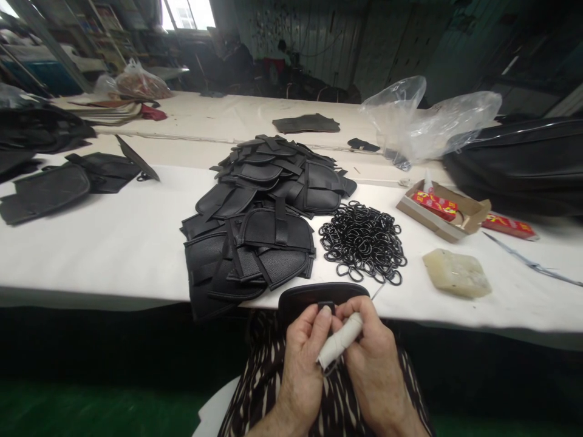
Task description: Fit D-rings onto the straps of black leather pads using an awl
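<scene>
Both my hands meet over my lap at the near table edge. My left hand [304, 352] is closed, thumb and fingers pinching the strap of a black leather piece [314, 296] that lies half over the edge. My right hand [371, 355] is closed too; its forefinger is wrapped in white tape [339, 342] and presses against the same strap. A thin needle or thread [377, 292] sticks out just past the right hand. Right behind the hands lies a heap of black leather pieces [259, 224], and beside it a pile of black D-rings [364, 241].
A pale wax block [456, 273] lies right of the rings. Behind it stands an open cardboard box [444, 212] with red packets, then a clear plastic bag [428, 124]. Black bags [519, 164] lie at far right, more black pieces [59, 182] at left on the white table [113, 243].
</scene>
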A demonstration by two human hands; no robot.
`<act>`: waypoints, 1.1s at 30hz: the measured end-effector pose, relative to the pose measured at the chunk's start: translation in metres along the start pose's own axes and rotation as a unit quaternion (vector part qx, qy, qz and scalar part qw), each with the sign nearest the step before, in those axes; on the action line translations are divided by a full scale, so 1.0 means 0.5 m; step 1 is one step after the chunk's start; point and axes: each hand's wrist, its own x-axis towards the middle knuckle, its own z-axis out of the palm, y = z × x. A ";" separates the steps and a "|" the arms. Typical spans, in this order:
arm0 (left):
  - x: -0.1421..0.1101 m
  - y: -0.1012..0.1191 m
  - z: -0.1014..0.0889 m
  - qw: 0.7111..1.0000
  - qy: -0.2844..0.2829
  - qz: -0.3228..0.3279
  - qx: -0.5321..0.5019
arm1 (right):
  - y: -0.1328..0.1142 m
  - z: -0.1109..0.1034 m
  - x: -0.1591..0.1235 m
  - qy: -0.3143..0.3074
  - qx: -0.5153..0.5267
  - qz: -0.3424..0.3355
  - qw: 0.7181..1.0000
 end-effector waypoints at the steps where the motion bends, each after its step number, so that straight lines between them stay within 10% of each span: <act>1: 0.000 0.000 0.000 1.000 -0.002 0.000 0.001 | -0.001 0.000 0.000 -0.001 -0.001 0.000 1.000; 17: 0.008 -0.001 -0.008 0.999 -0.020 -0.011 -0.031 | 0.012 0.007 -0.003 0.018 -0.019 -0.040 0.999; 22: 0.014 0.000 -0.010 0.999 -0.012 -0.014 -0.027 | 0.028 0.011 -0.010 0.083 -0.047 -0.179 0.979; 28: 0.019 0.000 -0.012 0.999 0.008 -0.007 -0.034 | 0.042 0.011 -0.007 0.128 -0.127 -0.417 0.891; 33: 0.018 0.004 -0.012 0.999 0.012 -0.010 -0.043 | 0.037 0.011 -0.006 0.122 -0.138 -0.422 0.888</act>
